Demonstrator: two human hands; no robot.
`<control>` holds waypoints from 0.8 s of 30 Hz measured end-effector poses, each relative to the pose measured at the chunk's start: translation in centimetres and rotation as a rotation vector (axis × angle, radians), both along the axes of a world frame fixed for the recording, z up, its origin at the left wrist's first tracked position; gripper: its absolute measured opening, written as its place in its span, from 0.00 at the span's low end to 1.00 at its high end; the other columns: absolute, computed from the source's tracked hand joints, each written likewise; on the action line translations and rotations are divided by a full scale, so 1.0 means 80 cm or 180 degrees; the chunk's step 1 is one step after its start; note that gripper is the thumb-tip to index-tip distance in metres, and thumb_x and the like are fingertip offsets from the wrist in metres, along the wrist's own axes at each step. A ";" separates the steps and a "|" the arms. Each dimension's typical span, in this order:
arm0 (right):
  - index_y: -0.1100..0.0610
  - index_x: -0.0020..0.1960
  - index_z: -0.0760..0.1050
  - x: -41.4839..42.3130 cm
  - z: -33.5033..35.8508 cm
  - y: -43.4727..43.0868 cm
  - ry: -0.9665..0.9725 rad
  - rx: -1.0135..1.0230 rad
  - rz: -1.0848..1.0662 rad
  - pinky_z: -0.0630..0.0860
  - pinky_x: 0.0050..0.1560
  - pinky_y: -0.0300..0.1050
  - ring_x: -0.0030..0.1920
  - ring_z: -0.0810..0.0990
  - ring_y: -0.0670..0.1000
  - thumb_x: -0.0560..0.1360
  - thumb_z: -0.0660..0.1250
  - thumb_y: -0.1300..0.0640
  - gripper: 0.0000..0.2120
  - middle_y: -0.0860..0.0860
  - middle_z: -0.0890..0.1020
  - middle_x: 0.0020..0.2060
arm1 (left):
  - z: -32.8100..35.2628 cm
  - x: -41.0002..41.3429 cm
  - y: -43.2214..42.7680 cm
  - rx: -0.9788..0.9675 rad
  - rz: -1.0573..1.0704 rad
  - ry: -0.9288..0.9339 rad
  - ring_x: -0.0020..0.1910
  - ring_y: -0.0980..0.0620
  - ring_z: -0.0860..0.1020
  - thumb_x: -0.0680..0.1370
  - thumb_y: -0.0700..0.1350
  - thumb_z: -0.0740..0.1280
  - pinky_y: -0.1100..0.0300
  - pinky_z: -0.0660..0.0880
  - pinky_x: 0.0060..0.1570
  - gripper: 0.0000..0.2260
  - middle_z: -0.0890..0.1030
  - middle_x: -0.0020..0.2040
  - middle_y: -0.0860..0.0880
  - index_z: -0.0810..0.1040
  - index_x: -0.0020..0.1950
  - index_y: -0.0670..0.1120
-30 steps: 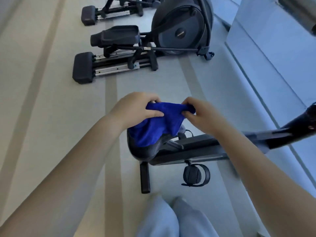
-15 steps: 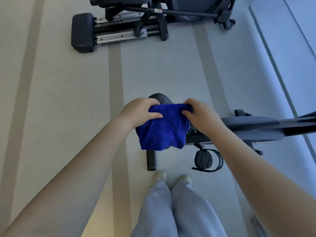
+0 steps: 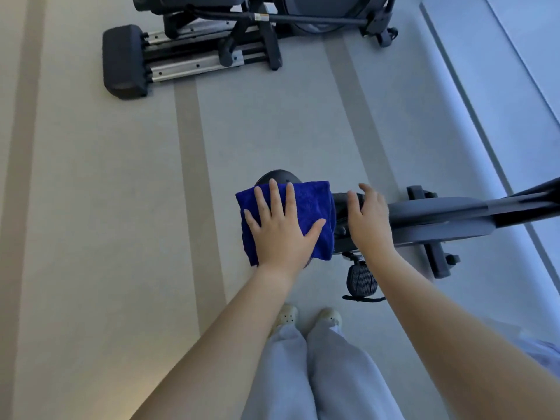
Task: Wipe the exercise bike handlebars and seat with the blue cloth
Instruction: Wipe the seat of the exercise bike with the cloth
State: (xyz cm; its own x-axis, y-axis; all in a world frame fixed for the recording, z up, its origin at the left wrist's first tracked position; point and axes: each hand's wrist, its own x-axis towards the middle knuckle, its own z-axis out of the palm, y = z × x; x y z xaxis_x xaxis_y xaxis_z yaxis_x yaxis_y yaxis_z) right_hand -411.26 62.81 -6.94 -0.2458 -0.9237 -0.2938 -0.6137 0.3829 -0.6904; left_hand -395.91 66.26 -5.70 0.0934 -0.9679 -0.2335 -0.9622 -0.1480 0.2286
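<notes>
Floor (image 3: 91,207): pale, crossed by darker stripes running up the head view; borders a light wall (image 3: 521,71) along the right side.

Second exercise machine (image 3: 212,50): black, with silver rails, stands on the floor at the top of the view, well apart from the work area.

Exercise bike (image 3: 439,219): dark grey frame, lies across the right half of the view, seat end toward the centre, far end cut off by the right edge. Handlebars not made out.

Trouser legs (image 3: 318,374): light grey, side by side at the bottom centre, just beside the bike.

Blue cloth (image 3: 312,204): spread flat over the seat, covers most of it, hangs over the near and left sides.

Left hand (image 3: 281,231): released, fingers straight and spread, palm down, presses on the blue cloth on top of the seat.

Right hand (image 3: 369,219): released, fingers straight and slightly apart, grasps nothing; sits just right of the blue cloth, over the front of the seat and the frame. Contact with the bike not determinable.

Pedal (image 3: 362,280): black, ribbed, with strap, hangs below the frame, near the right forearm.

Shoes (image 3: 288,316): pale, toes only, showing below the trouser hems.

Seat (image 3: 278,176): black; only a rounded far edge visible above the blue cloth.
</notes>
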 end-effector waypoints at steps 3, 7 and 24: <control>0.55 0.73 0.62 -0.010 -0.007 0.005 0.0160 -0.0032 0.0482 0.60 0.68 0.49 0.71 0.61 0.54 0.80 0.57 0.45 0.25 0.53 0.67 0.69 | -0.007 0.015 -0.013 -0.0116 -0.0262 -0.0063 0.78 0.39 0.44 0.74 0.70 0.54 0.36 0.50 0.72 0.40 0.48 0.80 0.44 0.48 0.79 0.50; 0.49 0.74 0.59 -0.041 -0.005 0.005 0.0208 0.0184 0.1061 0.60 0.70 0.51 0.72 0.60 0.53 0.74 0.67 0.43 0.33 0.50 0.65 0.71 | -0.010 0.023 -0.029 -0.0152 -0.0251 -0.0005 0.78 0.39 0.45 0.75 0.69 0.54 0.35 0.51 0.72 0.38 0.50 0.80 0.45 0.51 0.79 0.51; 0.47 0.62 0.70 -0.060 -0.005 -0.025 0.0531 0.0136 0.1449 0.71 0.57 0.47 0.58 0.73 0.52 0.64 0.78 0.56 0.30 0.48 0.75 0.56 | -0.008 0.031 -0.087 -0.0059 -0.0188 -0.0047 0.74 0.41 0.58 0.76 0.67 0.55 0.39 0.62 0.68 0.31 0.63 0.74 0.46 0.62 0.74 0.52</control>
